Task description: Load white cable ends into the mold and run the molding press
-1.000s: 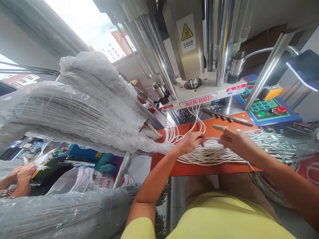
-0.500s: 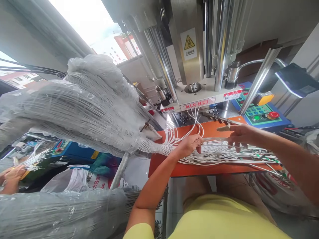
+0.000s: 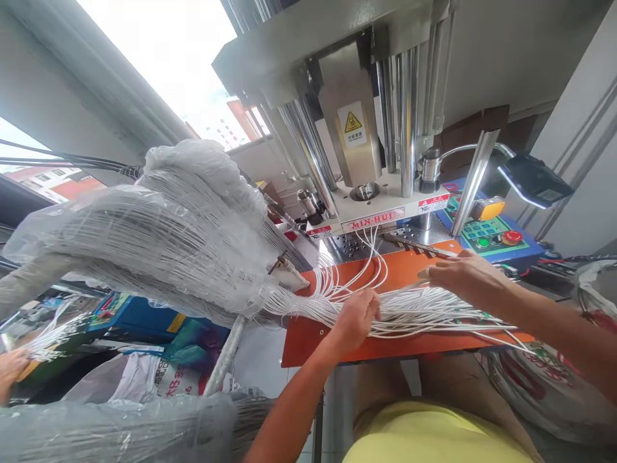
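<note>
A thick bundle of white cables (image 3: 434, 307) lies across the orange work board (image 3: 308, 347) in front of me. My left hand (image 3: 357, 316) is closed on a white cable over the left part of the bundle. To its right, my right hand (image 3: 456, 275) is pinched, with a pale cover on one fingertip. A thin, blurred strand stretches from the left hand to these fingertips, seemingly the same cable. Just behind the hands, a few white cables run up to the press (image 3: 371, 220) marked MIN-HUI.
Plastic-wrapped cable bundles (image 3: 193, 225) hang over a metal rail at left. A blue control box (image 3: 501, 235) with green and red buttons and a lamp (image 3: 535, 180) stand at right. At far left, another person's hand (image 3: 13, 365) is near white cables.
The view has shifted, so the press sits lower and farther left. My right hand's fingers, more stretched out before, have drawn together at the strand. My left hand stays closed over the bundle.
</note>
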A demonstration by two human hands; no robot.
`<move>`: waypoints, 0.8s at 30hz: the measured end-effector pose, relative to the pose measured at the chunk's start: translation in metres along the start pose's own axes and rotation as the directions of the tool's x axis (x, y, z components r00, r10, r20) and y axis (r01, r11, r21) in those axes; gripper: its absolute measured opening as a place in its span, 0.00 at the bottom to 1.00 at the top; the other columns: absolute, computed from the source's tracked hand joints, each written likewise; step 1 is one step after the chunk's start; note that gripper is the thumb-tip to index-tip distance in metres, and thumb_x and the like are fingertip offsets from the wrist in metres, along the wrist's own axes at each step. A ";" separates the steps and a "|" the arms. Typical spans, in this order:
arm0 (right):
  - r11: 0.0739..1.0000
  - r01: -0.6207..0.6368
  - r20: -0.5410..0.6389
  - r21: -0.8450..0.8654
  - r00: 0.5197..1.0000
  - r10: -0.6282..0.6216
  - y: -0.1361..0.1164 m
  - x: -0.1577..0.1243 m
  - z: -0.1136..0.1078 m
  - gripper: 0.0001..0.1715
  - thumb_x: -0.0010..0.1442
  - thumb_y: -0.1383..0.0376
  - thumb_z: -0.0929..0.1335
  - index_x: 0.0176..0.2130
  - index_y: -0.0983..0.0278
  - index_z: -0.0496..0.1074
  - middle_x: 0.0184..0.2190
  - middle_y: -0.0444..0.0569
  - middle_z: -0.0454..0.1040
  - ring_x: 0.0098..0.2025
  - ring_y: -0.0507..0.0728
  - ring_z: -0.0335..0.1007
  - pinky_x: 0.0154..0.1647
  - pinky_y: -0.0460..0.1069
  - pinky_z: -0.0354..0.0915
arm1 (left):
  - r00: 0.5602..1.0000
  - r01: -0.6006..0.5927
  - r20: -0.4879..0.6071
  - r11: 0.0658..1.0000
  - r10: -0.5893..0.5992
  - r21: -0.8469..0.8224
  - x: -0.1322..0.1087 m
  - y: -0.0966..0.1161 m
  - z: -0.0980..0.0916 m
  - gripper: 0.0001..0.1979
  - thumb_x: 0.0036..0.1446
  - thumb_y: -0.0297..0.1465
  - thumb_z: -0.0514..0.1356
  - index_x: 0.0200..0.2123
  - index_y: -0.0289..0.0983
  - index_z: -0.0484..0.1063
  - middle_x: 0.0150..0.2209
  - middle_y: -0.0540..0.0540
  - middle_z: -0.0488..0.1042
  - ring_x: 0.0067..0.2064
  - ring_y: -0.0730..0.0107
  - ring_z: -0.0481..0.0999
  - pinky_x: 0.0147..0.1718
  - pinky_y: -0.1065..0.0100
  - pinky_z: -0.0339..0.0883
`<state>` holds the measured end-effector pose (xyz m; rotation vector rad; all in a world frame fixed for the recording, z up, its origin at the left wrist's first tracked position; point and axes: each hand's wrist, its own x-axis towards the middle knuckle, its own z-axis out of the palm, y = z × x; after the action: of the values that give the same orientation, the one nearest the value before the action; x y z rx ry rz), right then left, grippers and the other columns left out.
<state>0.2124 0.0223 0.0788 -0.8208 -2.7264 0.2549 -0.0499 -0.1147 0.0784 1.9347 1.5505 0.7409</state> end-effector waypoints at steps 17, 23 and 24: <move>0.860 -0.138 -0.137 0.491 0.963 0.233 0.020 0.006 0.007 0.26 0.67 0.56 0.56 0.62 0.55 0.59 0.51 0.50 0.72 0.53 0.60 0.67 0.52 0.55 0.65 | 0.888 0.455 0.370 0.399 -0.274 -0.796 0.033 0.025 0.065 0.26 0.53 0.50 0.60 0.45 0.33 0.69 0.22 0.54 0.64 0.15 0.83 0.54 0.14 0.75 0.39; 0.481 -0.304 0.130 0.822 0.923 0.361 0.054 0.012 0.026 0.35 0.62 0.44 0.59 0.62 0.57 0.61 0.54 0.52 0.71 0.52 0.61 0.69 0.46 0.53 0.70 | 0.866 0.499 0.413 0.421 -0.283 -0.757 0.037 0.027 0.066 0.22 0.54 0.47 0.60 0.43 0.34 0.68 0.23 0.53 0.66 0.16 0.83 0.58 0.13 0.76 0.42; 0.437 -0.297 0.154 0.849 0.930 0.332 0.053 0.014 0.029 0.37 0.61 0.42 0.60 0.61 0.58 0.62 0.54 0.52 0.71 0.52 0.61 0.70 0.45 0.53 0.71 | 0.858 0.513 0.424 0.430 -0.290 -0.743 0.039 0.028 0.067 0.22 0.54 0.46 0.60 0.43 0.34 0.69 0.22 0.53 0.66 0.16 0.83 0.58 0.13 0.76 0.43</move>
<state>0.2193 0.0707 0.0417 -0.9415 -1.8979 1.5299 0.0240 -0.0867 0.0547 0.8131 1.0932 0.7917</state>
